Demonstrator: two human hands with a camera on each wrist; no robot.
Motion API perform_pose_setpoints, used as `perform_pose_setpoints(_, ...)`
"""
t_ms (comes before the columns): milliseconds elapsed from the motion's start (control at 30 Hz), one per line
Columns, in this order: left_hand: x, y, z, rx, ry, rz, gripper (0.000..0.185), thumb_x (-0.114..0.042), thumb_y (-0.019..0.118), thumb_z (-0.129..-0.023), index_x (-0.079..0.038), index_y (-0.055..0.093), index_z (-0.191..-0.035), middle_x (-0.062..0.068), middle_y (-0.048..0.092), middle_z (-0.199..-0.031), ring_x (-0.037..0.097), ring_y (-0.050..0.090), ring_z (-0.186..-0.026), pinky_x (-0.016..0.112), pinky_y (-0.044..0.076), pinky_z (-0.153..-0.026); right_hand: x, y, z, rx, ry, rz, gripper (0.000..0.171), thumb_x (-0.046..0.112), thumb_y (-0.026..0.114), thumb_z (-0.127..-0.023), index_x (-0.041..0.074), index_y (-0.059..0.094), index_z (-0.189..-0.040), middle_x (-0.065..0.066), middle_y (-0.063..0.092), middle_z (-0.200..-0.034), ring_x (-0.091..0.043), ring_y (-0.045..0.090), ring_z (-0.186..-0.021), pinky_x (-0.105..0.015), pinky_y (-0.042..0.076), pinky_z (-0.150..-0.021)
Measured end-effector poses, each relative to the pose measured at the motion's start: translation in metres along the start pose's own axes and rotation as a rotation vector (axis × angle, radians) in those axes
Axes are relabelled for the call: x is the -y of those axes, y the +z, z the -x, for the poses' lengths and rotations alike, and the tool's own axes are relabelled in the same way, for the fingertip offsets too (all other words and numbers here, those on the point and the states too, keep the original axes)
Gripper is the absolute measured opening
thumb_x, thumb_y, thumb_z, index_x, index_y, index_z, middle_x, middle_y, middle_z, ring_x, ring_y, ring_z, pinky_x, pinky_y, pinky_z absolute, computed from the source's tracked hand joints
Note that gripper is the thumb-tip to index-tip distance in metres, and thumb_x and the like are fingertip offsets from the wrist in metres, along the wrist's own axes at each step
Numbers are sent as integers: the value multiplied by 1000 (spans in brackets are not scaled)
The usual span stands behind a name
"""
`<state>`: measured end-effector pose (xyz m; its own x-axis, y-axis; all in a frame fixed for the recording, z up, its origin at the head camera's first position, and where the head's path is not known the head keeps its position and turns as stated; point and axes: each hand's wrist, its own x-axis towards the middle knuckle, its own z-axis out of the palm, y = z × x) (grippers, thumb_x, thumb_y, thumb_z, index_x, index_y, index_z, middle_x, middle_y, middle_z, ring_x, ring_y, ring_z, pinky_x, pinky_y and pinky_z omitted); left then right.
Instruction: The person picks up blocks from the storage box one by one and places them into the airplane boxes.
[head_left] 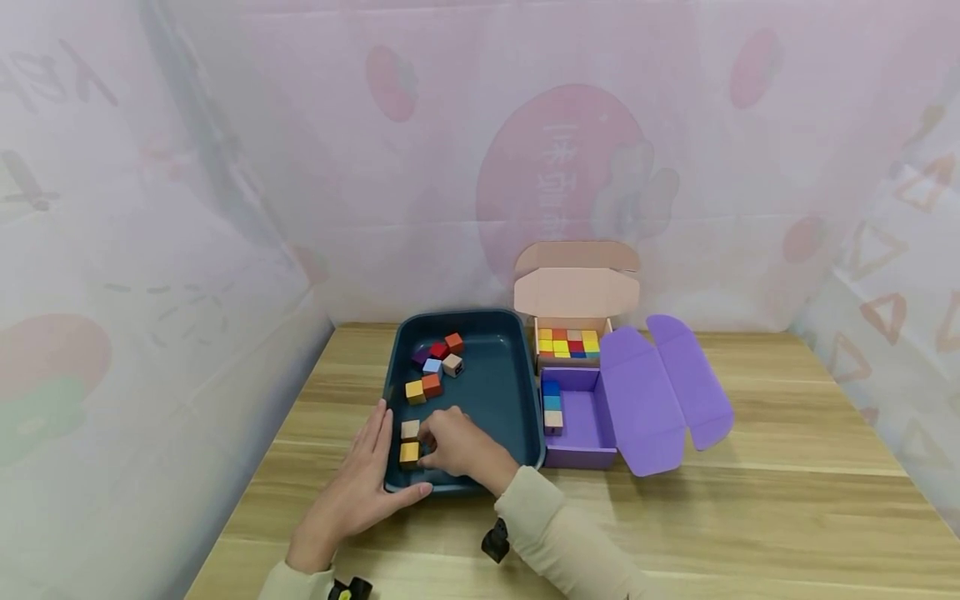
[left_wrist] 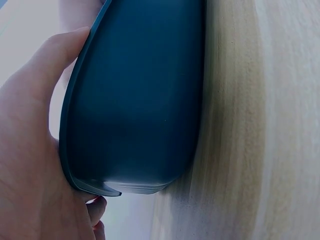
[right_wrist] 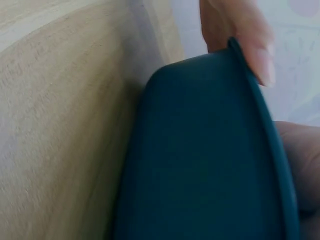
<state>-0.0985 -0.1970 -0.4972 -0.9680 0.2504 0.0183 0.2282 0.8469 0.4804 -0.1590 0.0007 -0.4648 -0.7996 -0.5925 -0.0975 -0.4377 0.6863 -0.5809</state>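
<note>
On the wooden surface [head_left: 750, 500], only the head view shows the right hand [head_left: 457, 446] pinching a yellow block [head_left: 409, 453]; the left hand [head_left: 360, 487] lies flat against the tray [head_left: 517, 392], its grip released.

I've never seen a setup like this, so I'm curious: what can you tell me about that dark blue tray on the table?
The dark blue tray is a deep rectangular bin with rounded corners and a thin rim, seemingly plastic. It sits flat on the wooden table, beside a purple box. Small coloured cubes lie inside. The left hand rests against its near left corner; the right hand reaches in at a yellow cube.
</note>
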Motion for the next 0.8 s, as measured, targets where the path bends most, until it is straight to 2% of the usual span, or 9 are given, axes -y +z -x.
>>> perform_pose_setpoints(133, 0, 0, 0, -2, 5, 0, 125, -68, 73, -87, -2, 6, -169, 17, -1, -179, 47, 11, -164, 72, 17, -128, 1, 8, -5, -8, 16, 20, 28, 20, 87, -89, 11, 81, -116, 2, 80, -97, -2, 63, -75, -21, 61, -79)
perform_pose_setpoints(500, -1, -1, 0, -2, 2, 8, 125, -68, 73, -87, -3, 5, -170, 16, -1, -180, 46, 10, -164, 72, 17, -128, 3, 16, -10, -45, 4, 51, 24, 19, 86, -90, 10, 81, -111, 1, 79, -95, -1, 65, -73, -19, 59, -73)
perform_pose_setpoints(633, -1, 0, -1, 2, -4, 12, 125, -68, 73, -87, -3, 5, -170, 16, -2, -180, 45, 10, -164, 71, 15, -129, 4, 12, -7, -38, 23, 33, 22, 18, 86, -90, 11, 81, -110, 2, 78, -93, 0, 63, -72, -19, 60, -74)
perform_pose_setpoints(800, 0, 0, -1, 8, -15, 6, 125, -70, 71, -87, -3, 6, -170, 16, -3, -180, 46, 9, -164, 71, 15, -129, 2, -4, 4, -39, 45, -19, 25, 17, 84, -91, 10, 80, -115, 0, 79, -97, -2, 63, -73, -22, 63, -81)
